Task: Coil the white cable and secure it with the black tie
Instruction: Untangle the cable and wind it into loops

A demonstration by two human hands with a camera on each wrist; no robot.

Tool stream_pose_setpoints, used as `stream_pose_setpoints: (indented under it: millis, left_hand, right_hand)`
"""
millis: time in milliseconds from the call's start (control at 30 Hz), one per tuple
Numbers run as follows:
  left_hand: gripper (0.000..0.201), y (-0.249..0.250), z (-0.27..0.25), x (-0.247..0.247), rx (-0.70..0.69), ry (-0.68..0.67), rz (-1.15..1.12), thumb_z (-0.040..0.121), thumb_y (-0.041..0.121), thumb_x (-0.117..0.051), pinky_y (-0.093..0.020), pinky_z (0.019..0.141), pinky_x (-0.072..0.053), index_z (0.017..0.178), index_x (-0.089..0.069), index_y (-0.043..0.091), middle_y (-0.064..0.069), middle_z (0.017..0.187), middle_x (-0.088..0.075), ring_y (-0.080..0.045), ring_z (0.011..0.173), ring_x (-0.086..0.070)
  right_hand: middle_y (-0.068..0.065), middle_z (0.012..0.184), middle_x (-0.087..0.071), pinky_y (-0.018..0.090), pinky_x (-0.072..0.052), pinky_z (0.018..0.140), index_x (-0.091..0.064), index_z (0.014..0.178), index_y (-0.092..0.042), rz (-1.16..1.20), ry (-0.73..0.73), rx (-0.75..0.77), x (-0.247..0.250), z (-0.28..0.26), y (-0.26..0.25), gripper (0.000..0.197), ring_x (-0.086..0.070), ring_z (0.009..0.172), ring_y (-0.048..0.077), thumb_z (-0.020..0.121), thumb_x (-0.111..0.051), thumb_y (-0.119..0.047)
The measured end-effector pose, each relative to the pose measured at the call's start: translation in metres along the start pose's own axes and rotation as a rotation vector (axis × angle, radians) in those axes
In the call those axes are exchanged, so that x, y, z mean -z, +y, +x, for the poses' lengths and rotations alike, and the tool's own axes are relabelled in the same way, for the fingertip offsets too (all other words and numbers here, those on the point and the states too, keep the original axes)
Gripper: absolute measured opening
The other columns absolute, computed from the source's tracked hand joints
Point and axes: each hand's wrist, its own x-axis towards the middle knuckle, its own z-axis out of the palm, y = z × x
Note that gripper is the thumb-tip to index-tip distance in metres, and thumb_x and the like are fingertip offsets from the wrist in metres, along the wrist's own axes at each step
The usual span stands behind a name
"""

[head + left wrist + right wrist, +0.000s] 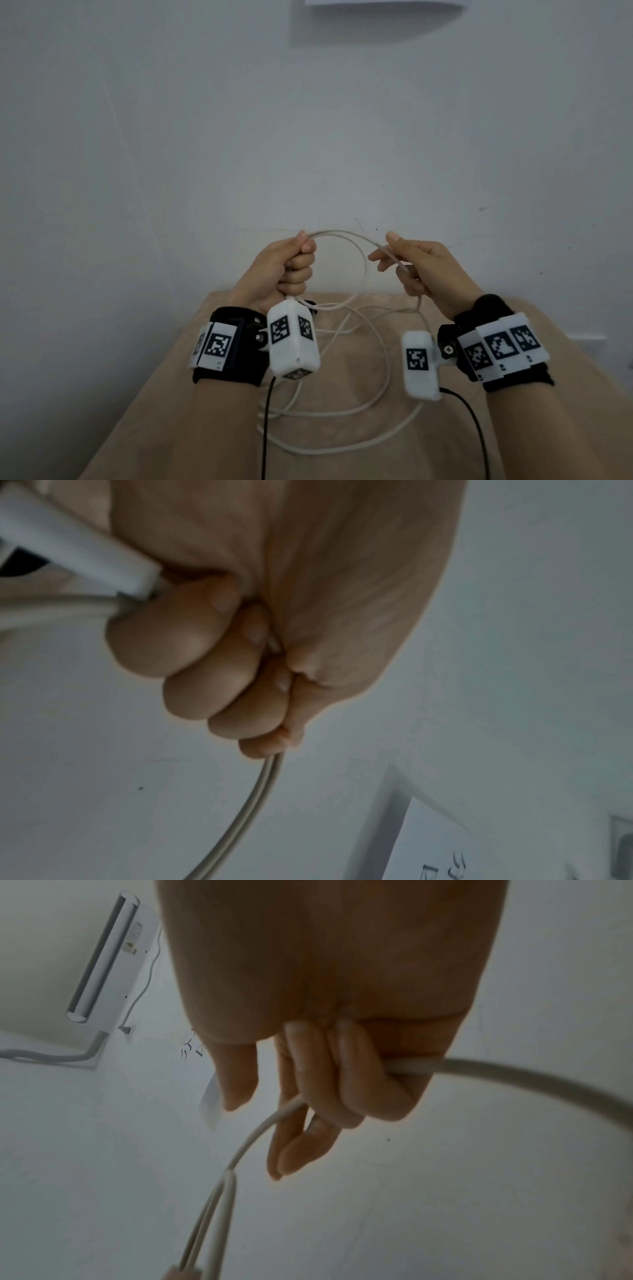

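Note:
The white cable [342, 236] arcs between my two raised hands above the beige table [342, 469]. My left hand [298, 260] is a tight fist round two cable strands [260, 794]; a white plug-like end [68, 542] sticks out by the little finger. My right hand [400, 260] has the cable [514, 1074] under its curled last two fingers [342, 1069], with the other fingers loosely extended. The rest of the cable lies in loose loops [342, 411] on the table. A small dark piece [310, 303] shows behind the left wrist camera; whether it is the black tie I cannot tell.
A pale wall stands close behind the table, with a sheet of paper [383, 3] high up. Black leads [263, 428] [472, 421] hang from the wrist cameras across the table. An air conditioner [103, 961] is mounted on the wall.

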Motion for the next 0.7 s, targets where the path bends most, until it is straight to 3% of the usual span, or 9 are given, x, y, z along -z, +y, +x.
stream_pose_setpoints:
  millis: [133,267,433,533,633,700]
  left_hand:
    - [0.035,0.004,-0.003,0.012,-0.058,0.091,-0.039,0.102,0.032,-0.032,-0.015,0.034,-0.008,0.071,-0.038,0.018,0.012,0.046,-0.025,0.002,0.032,-0.019]
    - [0.036,0.005,-0.004,0.013,-0.086,0.135,-0.019,0.103,0.032,-0.032,-0.014,0.034,-0.009,0.071,-0.038,0.018,0.012,0.046,-0.025,0.002,0.032,-0.019]
    - [0.036,0.008,-0.005,0.013,-0.121,0.171,-0.035,0.103,0.032,-0.033,-0.013,0.032,-0.011,0.071,-0.038,0.018,0.013,0.046,-0.024,0.002,0.032,-0.019]
    - [0.035,0.007,-0.004,0.014,-0.131,0.19,-0.051,0.103,0.032,-0.033,-0.013,0.031,-0.012,0.071,-0.039,0.018,0.012,0.046,-0.025,0.001,0.032,-0.019]
    - [0.036,0.006,-0.004,0.017,-0.134,0.209,-0.099,0.103,0.032,-0.033,-0.013,0.03,-0.012,0.071,-0.039,0.018,0.012,0.045,-0.025,0.001,0.031,-0.02]
    - [0.036,0.007,-0.005,0.019,-0.131,0.211,-0.125,0.103,0.032,-0.033,-0.013,0.03,-0.012,0.071,-0.039,0.018,0.012,0.045,-0.026,0.001,0.031,-0.02]
  right_hand:
    - [-0.004,0.056,-0.05,0.025,-0.028,0.051,-0.071,0.063,-0.015,0.008,0.106,0.065,0.01,0.0,0.002,0.031,-0.03,0.048,0.013,0.09,-0.061,-0.026]
    - [-0.015,0.044,-0.046,0.023,-0.036,0.056,-0.07,0.079,-0.004,-0.03,0.235,0.169,0.015,0.002,0.004,0.018,-0.036,0.048,0.007,0.088,-0.064,-0.018]
    - [-0.013,0.049,-0.054,0.017,-0.042,0.057,-0.071,0.078,-0.011,0.026,0.313,0.244,0.017,0.004,0.005,0.008,-0.044,0.052,0.005,0.085,-0.068,-0.013]
    - [-0.013,0.049,-0.055,0.019,-0.041,0.058,-0.072,0.079,-0.011,0.04,0.324,0.237,0.019,0.004,0.007,0.006,-0.046,0.052,0.006,0.083,-0.07,-0.015]
    - [-0.009,0.06,-0.063,0.018,-0.043,0.06,-0.073,0.08,-0.016,-0.004,0.299,0.222,0.022,0.004,0.009,0.002,-0.051,0.056,0.005,0.081,-0.073,-0.014]
    - [-0.003,0.07,-0.067,0.015,-0.044,0.062,-0.072,0.08,-0.019,-0.097,0.246,0.204,0.021,0.005,0.012,0.01,-0.054,0.059,0.003,0.08,-0.073,-0.009]
